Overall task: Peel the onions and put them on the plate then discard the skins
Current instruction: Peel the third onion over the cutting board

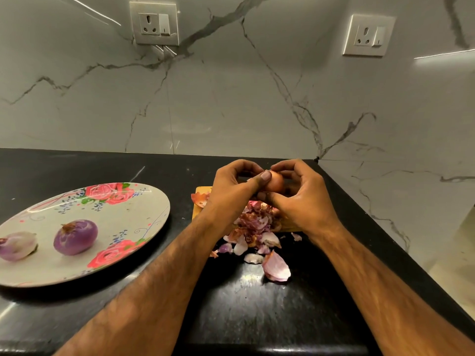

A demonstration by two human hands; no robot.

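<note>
Both hands hold a small brown-skinned onion above the yellow cutting board. My left hand grips it from the left, thumb pressed on its top. My right hand curls round it from the right. Below the hands lies a heap of pink and purple onion skins, with a larger skin piece nearer me. On the flowered plate at the left sit two peeled onions: a purple one and a paler one at the frame's left edge.
The black countertop ends at a marble wall on the far side and at another on the right. Two wall sockets, one socket on the left and another socket on the right, sit high on the backsplash.
</note>
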